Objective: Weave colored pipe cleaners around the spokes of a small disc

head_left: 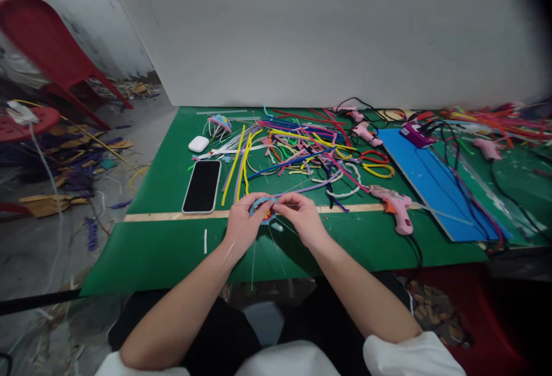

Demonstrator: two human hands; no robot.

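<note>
Between both hands, above the near part of the table, is a small round pipe-cleaner piece [268, 215], light blue at its rim with red and yellow inside. Thin stiff wires stick out of it on several sides. My left hand [248, 221] grips its left side, thumb and fingers closed. At its right edge my right hand [299, 215] is pinched; the fingertips seem to be on the rim or a wire, and I cannot tell which. Just below the piece lies a small clear bit [277, 227]. Fingers hide part of the piece.
Behind the hands spreads a pile of coloured pipe cleaners [297, 146]. A phone [202, 187] and a white earbud case [199, 144] lie left. On the right are a pink glue gun [399, 209], scissors [378, 163], a blue board [425, 186] and black cables. A white panel [328, 37] stands behind.
</note>
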